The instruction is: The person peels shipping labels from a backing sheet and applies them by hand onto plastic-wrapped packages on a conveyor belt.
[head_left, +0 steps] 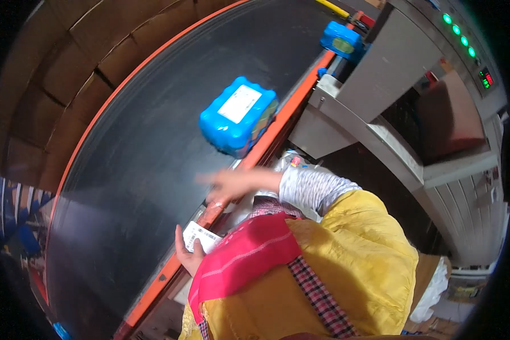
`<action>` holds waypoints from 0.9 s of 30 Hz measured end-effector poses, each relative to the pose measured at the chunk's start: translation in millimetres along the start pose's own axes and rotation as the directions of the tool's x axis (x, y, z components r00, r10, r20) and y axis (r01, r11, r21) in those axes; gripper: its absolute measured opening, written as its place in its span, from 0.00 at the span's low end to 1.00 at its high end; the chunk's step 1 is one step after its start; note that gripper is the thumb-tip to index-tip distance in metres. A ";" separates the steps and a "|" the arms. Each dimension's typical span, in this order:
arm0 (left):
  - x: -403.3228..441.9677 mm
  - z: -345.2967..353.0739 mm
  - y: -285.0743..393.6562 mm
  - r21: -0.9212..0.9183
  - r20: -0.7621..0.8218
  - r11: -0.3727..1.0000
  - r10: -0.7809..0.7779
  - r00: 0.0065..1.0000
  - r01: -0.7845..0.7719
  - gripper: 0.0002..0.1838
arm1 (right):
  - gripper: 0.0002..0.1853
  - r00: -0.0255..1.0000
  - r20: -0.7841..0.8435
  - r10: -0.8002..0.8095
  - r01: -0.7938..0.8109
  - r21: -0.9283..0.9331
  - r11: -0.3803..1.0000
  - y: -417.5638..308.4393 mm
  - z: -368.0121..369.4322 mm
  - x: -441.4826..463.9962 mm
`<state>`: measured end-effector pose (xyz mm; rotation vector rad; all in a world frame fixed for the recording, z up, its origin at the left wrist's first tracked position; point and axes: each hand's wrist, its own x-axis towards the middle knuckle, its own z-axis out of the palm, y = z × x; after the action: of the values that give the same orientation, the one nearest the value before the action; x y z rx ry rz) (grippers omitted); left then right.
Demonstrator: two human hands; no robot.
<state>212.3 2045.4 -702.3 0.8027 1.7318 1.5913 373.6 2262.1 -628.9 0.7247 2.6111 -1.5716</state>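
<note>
My left hand (190,258) is closed around a stack of white printed labels (202,237), held at the near rail of the conveyor. Above that rail, my right hand (229,185) is blurred by motion, its fingers stretched toward the belt with nothing visible in them. Just beyond it, a blue shrink-wrapped pack (238,116) of several bottle- or can-shaped items lies on the black conveyor belt (153,141). A white label (239,103) is stuck on the pack's upper face. The right hand and the pack are apart.
Orange rails (289,107) edge the curved belt. A second blue pack (341,39) sits at the far end, beside a grey machine (379,68) with green lights on my right. Stacked brown cartons (39,107) line the belt's far side. Part of a blue object (61,330) shows at lower left.
</note>
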 end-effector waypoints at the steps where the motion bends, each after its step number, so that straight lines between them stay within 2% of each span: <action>1: 0.0 0.9 1.5 -0.042 0.113 0.999 -0.014 0.994 0.019 0.36 | 0.37 0.975 -0.049 -0.216 0.219 0.075 0.973 24.8 49.1 13.8; 2: -6.4 13.3 33.0 0.149 0.165 0.983 0.084 0.983 -0.109 0.39 | 0.35 0.986 0.106 -0.130 0.111 0.168 0.979 -17.5 47.5 -7.7; 3: -9.4 16.1 28.4 0.021 0.188 0.999 0.039 0.981 -0.043 0.40 | 0.30 0.923 -0.095 -0.374 0.364 -0.108 0.925 -14.2 70.1 -6.1; 4: -11.4 16.3 25.6 -0.051 0.219 0.999 -0.004 0.976 0.016 0.40 | 0.23 0.903 -0.095 -0.418 0.419 -0.016 0.908 -8.2 79.3 -10.2; 6: -14.6 11.0 20.9 -0.136 0.286 0.982 -0.087 0.954 0.130 0.38 | 0.18 0.914 -0.175 -0.365 0.368 -0.017 0.930 -17.3 87.2 -16.3; 8: -11.6 -2.6 12.2 -0.217 0.404 0.959 -0.084 0.911 0.185 0.34 | 0.13 0.889 -0.193 -0.416 0.412 -0.062 0.909 -22.6 94.1 -18.9; 10: -7.8 -15.9 -3.3 -0.351 0.543 0.914 0.021 0.839 0.205 0.27 | 0.10 0.866 -0.226 -0.446 0.436 -0.095 0.895 -21.4 106.3 -19.3; 11: -16.7 -22.6 2.7 -0.288 0.496 0.935 -0.042 0.867 0.209 0.17 | 0.10 0.854 -0.256 -0.452 0.441 -0.103 0.891 -18.9 115.5 -16.1; 14: -18.2 -23.5 17.6 0.147 0.229 0.970 -0.226 0.947 0.196 0.10 | 0.10 0.800 -0.390 -0.455 0.420 -0.176 0.890 -20.5 124.9 -14.6; 15: -19.6 -14.7 24.2 0.159 0.128 0.964 -0.233 0.964 0.212 0.07 | 0.12 0.914 -0.292 -0.282 0.295 -0.001 0.955 -23.8 114.6 -19.7; 16: -22.0 -3.9 27.1 0.083 0.069 0.977 -0.203 0.977 0.197 0.05 | 0.10 0.819 -0.390 -0.420 0.433 -0.061 0.900 -5.9 121.4 -12.8; 17: -18.3 -1.3 20.8 0.139 0.076 0.984 -0.119 0.990 0.107 0.04 | 0.07 0.630 -0.357 -0.690 0.630 -0.285 0.723 0.6 110.7 -8.7; 18: -14.7 18.4 27.0 0.301 0.052 0.941 -0.175 0.983 0.152 0.05 | 0.06 0.703 -0.338 -0.626 0.589 -0.218 0.778 12.3 81.5 -22.6; 19: -17.5 29.2 16.4 0.239 -0.014 0.969 -0.067 0.998 0.068 0.10 | 0.06 0.687 -0.380 -0.620 0.616 -0.148 0.774 21.8 70.3 -26.5; 20: -18.0 36.8 8.7 0.134 -0.044 0.989 0.071 0.996 -0.065 0.21 | 0.06 0.620 -0.379 -0.687 0.678 -0.182 0.712 26.0 46.8 -30.9; 21: -18.7 31.9 -17.4 -0.057 -0.203 0.997 0.045 0.978 -0.058 0.31 | 0.07 0.554 -0.465 -0.691 0.723 -0.144 0.676 22.1 32.2 -33.2; 22: -20.9 41.4 -2.9 -0.234 -0.353 0.972 -0.099 0.930 0.015 0.32 | 0.07 0.552 -0.472 -0.688 0.676 -0.229 0.700 35.5 22.4 -38.4; 23: -23.9 42.7 11.2 -0.292 -0.440 0.955 -0.187 0.878 0.057 0.29 | 0.09 0.480 -0.561 -0.674 0.725 -0.178 0.665 49.1 13.9 -39.4; 24: -29.2 35.8 10.9 -0.313 -0.534 0.949 -0.201 0.822 0.029 0.21 | 0.09 0.558 -0.632 -0.539 0.653 -0.067 0.755 47.9 -0.6 -50.9; 25: -35.1 26.4 -1.6 -0.316 -0.625 0.948 -0.184 0.759 -0.030 0.16 | 0.08 0.694 -0.663 -0.281 0.480 0.135 0.867 52.4 -9.7 -59.1; 26: -45.5 18.2 -10.1 -0.308 -0.702 0.947 -0.165 0.692 -0.087 0.13 | 0.08 0.643 -0.763 -0.073 0.310 0.171 0.935 63.2 -15.6 -63.6; 27: -58.1 15.5 -3.5 -0.290 -0.744 0.952 -0.159 0.649 -0.099 0.12 | 0.08 0.618 -0.786 -0.016 0.335 0.245 0.910 75.3 -31.8 -62.6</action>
<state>259.7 2008.3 -703.5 -0.1225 1.9170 2.3072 466.0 2294.2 -661.0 1.5170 3.0113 -2.2639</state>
